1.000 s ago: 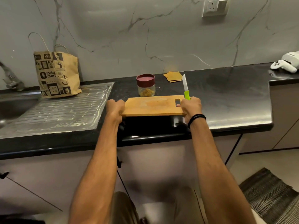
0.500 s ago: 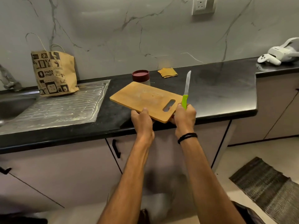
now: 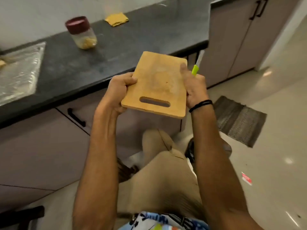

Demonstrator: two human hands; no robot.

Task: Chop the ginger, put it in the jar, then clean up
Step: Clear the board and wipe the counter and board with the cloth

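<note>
A wooden cutting board [image 3: 157, 83] with a slot handle hangs in the air in front of the counter edge, its slot end toward me. My left hand [image 3: 120, 90] grips its left edge. My right hand [image 3: 193, 87] clamps its right edge and also holds a knife [image 3: 196, 68] with a green handle, blade pointing up and away. The clear jar [image 3: 82, 33] with a dark red lid stands on the black counter [image 3: 116, 52] at the back, yellow ginger pieces at its bottom.
A yellow cloth [image 3: 117, 19] lies at the back of the counter. The steel draining board [image 3: 18, 72] is at the left. Cabinet doors with black handles [image 3: 76, 117] run under the counter. A grey mat [image 3: 239, 119] lies on the floor at the right.
The board and knife have come off the counter and toward me, the board turning so its slot end faces me. The view has swung right and downward.
</note>
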